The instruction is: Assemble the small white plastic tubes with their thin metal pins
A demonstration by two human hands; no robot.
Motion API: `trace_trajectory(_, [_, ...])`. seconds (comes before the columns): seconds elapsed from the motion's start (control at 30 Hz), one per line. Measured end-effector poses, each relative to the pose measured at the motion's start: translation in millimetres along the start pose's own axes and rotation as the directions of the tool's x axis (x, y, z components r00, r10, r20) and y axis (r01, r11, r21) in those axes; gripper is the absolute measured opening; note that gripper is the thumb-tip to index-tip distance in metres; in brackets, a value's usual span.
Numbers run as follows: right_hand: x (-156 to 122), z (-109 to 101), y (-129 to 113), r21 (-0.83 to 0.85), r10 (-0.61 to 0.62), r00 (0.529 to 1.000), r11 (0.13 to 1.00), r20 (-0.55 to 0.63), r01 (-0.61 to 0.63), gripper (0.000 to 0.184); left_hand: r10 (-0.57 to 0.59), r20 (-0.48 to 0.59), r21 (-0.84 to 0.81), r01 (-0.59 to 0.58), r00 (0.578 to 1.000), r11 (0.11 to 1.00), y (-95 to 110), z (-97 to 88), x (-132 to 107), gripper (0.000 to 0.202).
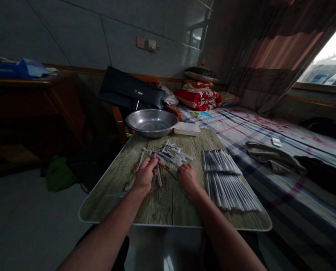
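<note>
My left hand [146, 172] is closed near the middle of the table, its fingers pinched round a translucent, pen-like tube [159, 177] that points down towards me. A thin dark rod [170, 172] lies slantwise between my two hands; its right end reaches close to my right fingers. My right hand [188, 177] is curled with its fingertips low over the tabletop, and what they hold, if anything, is hidden. Just beyond both hands lies a loose heap of clear tubes [175, 153] with some dark thin pieces among them. Motion blur softens the small parts.
Two rows of slim pen-like sticks, a far row [221, 162] and a near row [232, 191], lie on the right of the wood-patterned table [162, 210]. A metal basin [152, 122] and a white tray [187, 128] stand at the far end. A bed [230, 124] adjoins the right side.
</note>
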State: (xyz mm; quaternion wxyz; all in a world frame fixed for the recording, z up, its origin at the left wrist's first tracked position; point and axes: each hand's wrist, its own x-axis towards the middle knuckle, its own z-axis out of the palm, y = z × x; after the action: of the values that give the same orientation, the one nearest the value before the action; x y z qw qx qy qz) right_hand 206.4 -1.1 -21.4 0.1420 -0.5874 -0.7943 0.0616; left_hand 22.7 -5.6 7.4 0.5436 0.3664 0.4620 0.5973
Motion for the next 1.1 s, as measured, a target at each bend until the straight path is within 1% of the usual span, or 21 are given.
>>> trace_trajectory(0.07, [-1.1,-0.5,2.0,0.080,0.039,0.999,0.996,-0.020,-0.038,0.022,-0.049,0.004,-0.086,0.050,0.999,0.995,-0.5,-0.8,0.5,0.030])
trace_trajectory(0.13, [-1.8,0.3,4.7,0.229,0.078,0.994,0.972,-0.077,-0.059,0.027,-0.103,0.019,-0.177,0.105,0.994,0.978,-1.1,-1.7,1.7,0.025])
trace_trajectory(0.17, [-1.7,0.7,6.0,0.328,0.099,0.989,0.943,-0.108,-0.058,0.031,-0.130,0.028,-0.215,0.133,0.991,0.967,-1.4,-2.0,2.5,0.021])
trace_trajectory(0.2, [-1.5,0.9,7.2,0.445,0.123,0.984,0.894,-0.129,-0.053,0.033,-0.155,0.037,-0.248,0.160,0.987,0.956,-1.5,-2.3,3.3,0.017])
trace_trajectory(0.23, [-1.1,0.7,8.1,0.577,0.155,0.979,0.815,-0.133,-0.051,0.034,-0.178,0.043,-0.277,0.182,0.983,0.944,-1.7,-2.3,4.1,0.012])
trace_trajectory(0.27, [-0.7,-0.2,8.5,0.711,0.183,0.976,0.701,-0.114,-0.049,0.033,-0.198,0.045,-0.301,0.202,0.979,0.932,-1.7,-2.1,4.7,0.008])
trace_trajectory(0.33, [-0.5,-4.1,7.5,0.916,0.205,0.978,0.398,-0.029,-0.057,0.031,-0.228,0.039,-0.335,0.228,0.973,0.914,-1.6,-1.3,5.7,0.003])
trace_trajectory(0.37, [-0.9,-6.9,6.0,0.967,0.205,0.979,0.248,0.011,-0.063,0.030,-0.235,0.037,-0.345,0.233,0.971,0.909,-1.6,-0.8,5.9,0.003])
trace_trajectory(0.4, [-1.7,-9.9,4.1,0.990,0.210,0.977,0.125,0.039,-0.066,0.031,-0.238,0.034,-0.353,0.235,0.971,0.906,-1.7,-0.3,6.1,0.003])
trace_trajectory(0.43, [-2.6,-12.8,1.8,0.997,0.224,0.973,0.036,0.057,-0.066,0.032,-0.236,0.033,-0.359,0.232,0.971,0.904,-1.8,0.1,6.2,0.004])
trace_trajectory(0.47, [-3.7,-15.5,-0.7,0.998,0.248,0.966,-0.025,0.069,-0.065,0.034,-0.232,0.031,-0.363,0.227,0.972,0.904,-2.0,0.4,6.3,0.005])
trace_trajectory(0.5, [-4.9,-17.5,-3.2,0.996,0.272,0.959,-0.064,0.079,-0.064,0.034,-0.226,0.028,-0.364,0.220,0.974,0.905,-2.2,0.7,6.4,0.005])
trace_trajectory(0.57, [-6.9,-19.4,-7.7,0.993,0.302,0.949,-0.102,0.089,-0.061,0.034,-0.212,0.023,-0.359,0.206,0.977,0.910,-2.5,1.0,6.4,0.005])
trace_trajectory(0.7, [-9.6,-17.9,-13.0,0.992,0.316,0.946,-0.126,0.066,-0.027,0.031,-0.189,0.013,-0.350,0.181,0.982,0.919,-1.8,2.3,6.1,0.005])
trace_trajectory(0.83, [-10.9,-17.8,-15.2,0.988,0.293,0.954,-0.156,0.064,-0.018,0.033,-0.165,0.005,-0.360,0.156,0.986,0.920,-0.2,3.3,5.5,0.005])
trace_trajectory(0.9, [-11.4,-18.8,-15.9,0.990,0.271,0.960,-0.136,0.063,-0.027,0.033,-0.159,0.010,-0.364,0.152,0.987,0.919,0.0,2.9,4.8,0.007])
trace_trajectory(0.97, [-12.0,-19.7,-16.4,0.995,0.246,0.967,-0.089,0.060,-0.039,0.032,-0.151,0.032,-0.355,0.152,0.988,0.922,-0.6,1.6,3.8,0.006])
trace_trajectory(1.03, [-13.1,-20.2,-16.2,0.998,0.221,0.974,-0.034,0.055,-0.048,0.032,-0.146,0.069,-0.327,0.160,0.987,0.931,-2.0,-0.6,2.8,0.002])
trace_trajectory(1.1, [-14.9,-20.6,-15.0,0.998,0.180,0.982,0.012,0.054,-0.057,0.031,-0.157,0.112,-0.282,0.183,0.981,0.942,-3.3,-3.2,1.9,0.007])
